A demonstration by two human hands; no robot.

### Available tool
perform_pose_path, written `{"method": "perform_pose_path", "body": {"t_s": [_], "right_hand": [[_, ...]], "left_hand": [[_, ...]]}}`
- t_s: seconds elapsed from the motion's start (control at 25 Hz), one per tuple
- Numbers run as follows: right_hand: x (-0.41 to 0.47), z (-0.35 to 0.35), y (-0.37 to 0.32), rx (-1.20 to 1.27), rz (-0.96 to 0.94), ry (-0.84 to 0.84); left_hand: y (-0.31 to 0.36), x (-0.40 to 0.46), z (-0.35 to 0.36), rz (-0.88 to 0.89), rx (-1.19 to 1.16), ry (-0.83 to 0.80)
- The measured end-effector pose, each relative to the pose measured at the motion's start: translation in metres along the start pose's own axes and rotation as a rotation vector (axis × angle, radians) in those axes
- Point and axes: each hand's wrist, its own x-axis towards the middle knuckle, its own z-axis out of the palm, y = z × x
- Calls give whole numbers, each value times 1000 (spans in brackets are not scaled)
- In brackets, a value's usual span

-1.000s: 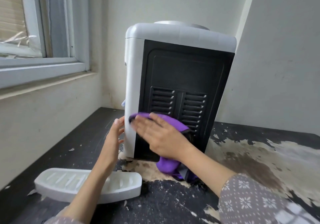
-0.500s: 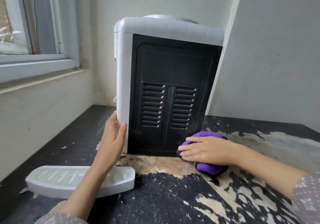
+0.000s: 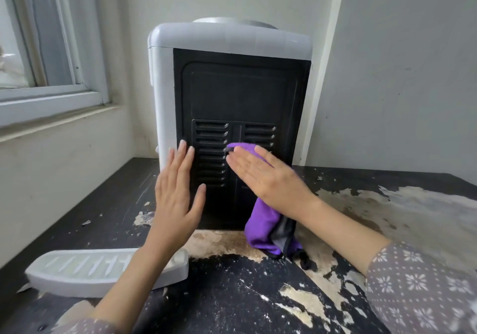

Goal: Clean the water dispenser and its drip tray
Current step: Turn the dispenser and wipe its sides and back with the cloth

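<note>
i see one water dispenser (image 3: 232,106) standing on the bench (image 3: 232,295), its black back panel facing me. my right hand (image 3: 268,178), fingers straight, presses one purple cloth (image 3: 263,230) flat onto the vent slots. my left hand (image 3: 175,199), grip wide and holding nothing, lies flat on the panel's left edge. one drip tray (image 3: 77,269) lies on the bench near the left forearm. the cloth's dangling tail could snag in the slots, i judge, or a hard push could slide the dispenser.
</note>
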Motion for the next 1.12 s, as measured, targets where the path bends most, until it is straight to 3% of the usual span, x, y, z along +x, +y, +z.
{"method": "perform_pose_path", "body": {"t_s": [0.28,0.4,0.52,0.72,0.96,1.04,1.12], "right_hand": [[-62,4,-28,203,-366,-212],[-59,-10,10,166,-128,-44],[-44,-23,56,-46,144,39],[-59,-12,52,-20,60,-1],[-121,-6,-8,272,-208,-324],[-111,-10,4,267,-188,-233],[-89,-15,30,213,-44,-96]], "left_hand": [[11,4,29,-8,172,-121],[13,4,38,-51,195,-140],[15,8,43,-78,210,-123],[14,8,46,-105,227,-117],[16,8,45,-107,238,-135],[16,7,44,-108,249,-140],[15,6,44,-110,260,-142]]}}
